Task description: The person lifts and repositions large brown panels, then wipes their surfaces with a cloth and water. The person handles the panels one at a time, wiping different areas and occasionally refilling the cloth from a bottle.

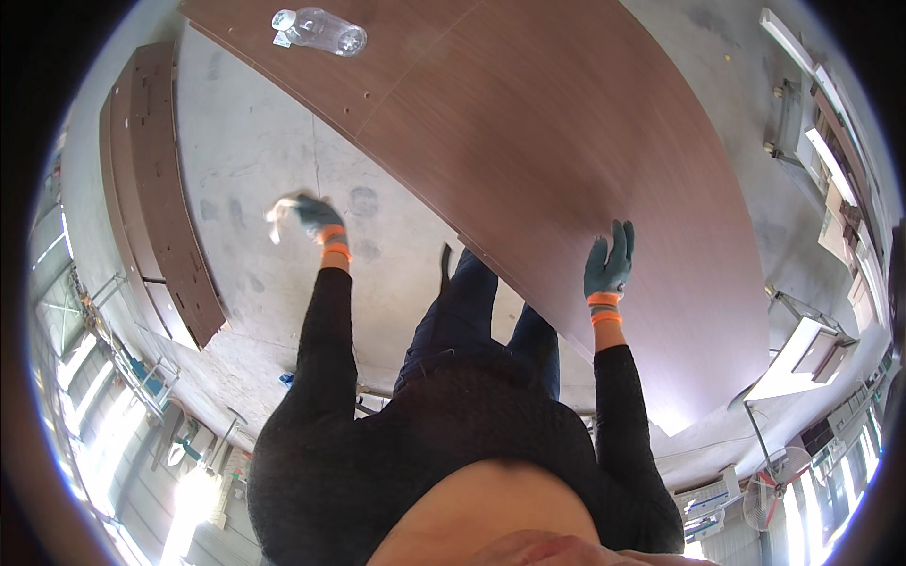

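My left hand (pixel 321 216), in a grey-green glove with an orange cuff, is closed on a pale crumpled rag (pixel 282 215), smeared by motion. It hangs over the grey floor, left of a large brown wood-grain board (pixel 528 123). My right hand (pixel 608 261), gloved the same way, is open with its fingers stretched out over the board's right part. Whether it touches the surface I cannot tell. A clear plastic bottle (pixel 324 32) with a white cap lies on its side at the board's far left.
A stack of brown panels (pixel 151 189) stands on the floor at the left. The board's straight edge runs diagonally in front of my legs (pixel 467 302). White and brown panels (pixel 802 354) and a fan (pixel 769 495) stand at the right.
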Tool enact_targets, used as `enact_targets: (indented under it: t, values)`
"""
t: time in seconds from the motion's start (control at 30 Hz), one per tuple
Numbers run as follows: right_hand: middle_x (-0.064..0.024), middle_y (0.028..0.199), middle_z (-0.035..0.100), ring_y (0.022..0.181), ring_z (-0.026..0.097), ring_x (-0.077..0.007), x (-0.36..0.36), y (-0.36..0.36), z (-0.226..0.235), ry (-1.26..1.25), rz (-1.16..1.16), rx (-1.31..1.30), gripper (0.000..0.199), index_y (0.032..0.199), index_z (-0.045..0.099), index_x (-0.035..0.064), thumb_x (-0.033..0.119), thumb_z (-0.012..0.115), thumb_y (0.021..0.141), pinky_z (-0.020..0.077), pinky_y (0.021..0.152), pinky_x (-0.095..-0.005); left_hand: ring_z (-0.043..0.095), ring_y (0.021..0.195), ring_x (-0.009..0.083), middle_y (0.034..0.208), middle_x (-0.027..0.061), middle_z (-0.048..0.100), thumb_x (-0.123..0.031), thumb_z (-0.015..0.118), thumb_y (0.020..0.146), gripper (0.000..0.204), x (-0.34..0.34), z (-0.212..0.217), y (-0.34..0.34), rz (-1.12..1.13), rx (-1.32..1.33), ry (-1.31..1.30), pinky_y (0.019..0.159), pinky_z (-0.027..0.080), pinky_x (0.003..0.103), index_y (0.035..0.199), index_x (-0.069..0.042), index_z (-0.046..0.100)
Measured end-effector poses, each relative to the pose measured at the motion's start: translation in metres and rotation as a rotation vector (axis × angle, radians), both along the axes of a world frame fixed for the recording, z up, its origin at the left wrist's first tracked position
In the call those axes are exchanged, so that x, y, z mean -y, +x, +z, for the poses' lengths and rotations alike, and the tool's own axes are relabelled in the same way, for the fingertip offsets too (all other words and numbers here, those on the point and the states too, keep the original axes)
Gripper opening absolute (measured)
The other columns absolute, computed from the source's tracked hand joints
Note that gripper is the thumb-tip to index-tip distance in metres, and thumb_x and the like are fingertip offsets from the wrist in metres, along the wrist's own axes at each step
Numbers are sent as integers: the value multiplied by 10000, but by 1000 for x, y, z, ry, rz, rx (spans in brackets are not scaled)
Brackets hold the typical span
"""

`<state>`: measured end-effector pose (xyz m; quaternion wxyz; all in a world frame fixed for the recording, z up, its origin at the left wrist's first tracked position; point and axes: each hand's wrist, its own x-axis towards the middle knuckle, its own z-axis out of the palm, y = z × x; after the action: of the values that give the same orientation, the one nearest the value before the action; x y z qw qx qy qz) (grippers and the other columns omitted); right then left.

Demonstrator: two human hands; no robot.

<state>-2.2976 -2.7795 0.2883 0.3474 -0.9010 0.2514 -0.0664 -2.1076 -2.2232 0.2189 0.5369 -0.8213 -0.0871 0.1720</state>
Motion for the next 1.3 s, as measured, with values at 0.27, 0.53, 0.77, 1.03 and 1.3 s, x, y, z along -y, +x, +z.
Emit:
enact_targets:
  t: [0.27, 0.53, 0.77, 1.03, 1.3]
  values:
    - [-318, 1496, 535, 1360, 559, -468, 1, 32, 14, -95, 37, 36, 424, 1386, 620, -3, 179, 642, 1004, 491, 1100, -475, 363, 1512, 447, 1604, 227, 451, -333, 625, 1014, 637, 227, -16, 78, -531, 385, -1441, 1264, 234, 567, 1537, -2, 472]
    - [-281, 1535, 502, 1354, 588, -384, 57, -22, 25, -95, -347, -31, 381, 1386, 614, -28, 155, 599, 1053, 516, 1091, -416, 389, 1487, 434, 1575, 201, 477, -304, 634, 982, 565, 407, 14, 41, -563, 42, -1644, 1236, 247, 621, 1485, -62, 550]
    - [-282, 1542, 493, 1342, 596, -372, 78, -79, 51, -241, -418, -70, 379, 1396, 612, -34, 120, 593, 1050, 534, 1069, -427, 601, 1240, 243, 1287, 84, 645, -67, 576, 943, 294, 519, 22, -164, -1278, -913, -1638, 1085, 473, 371, 1227, -74, 651]
    - [-273, 1557, 475, 1346, 591, -362, 59, -122, 34, -138, -495, -57, 384, 1412, 596, -42, 83, 585, 1049, 551, 1055, -414, 714, 888, 309, 952, 140, 737, -294, 623, 980, 249, 391, 42, -244, -273, -1590, -1850, 847, 554, 475, 1041, -74, 722]
    - [-259, 1386, 642, 1293, 616, -429, 153, -37, 5, -378, -105, -18, 361, 1329, 656, 17, 159, 670, 997, 523, 1074, -478, 644, 1196, 331, 1332, 169, 647, -227, 597, 1023, 403, 274, -33, 88, -963, 15, -1792, 988, 546, 447, 1372, -25, 585]
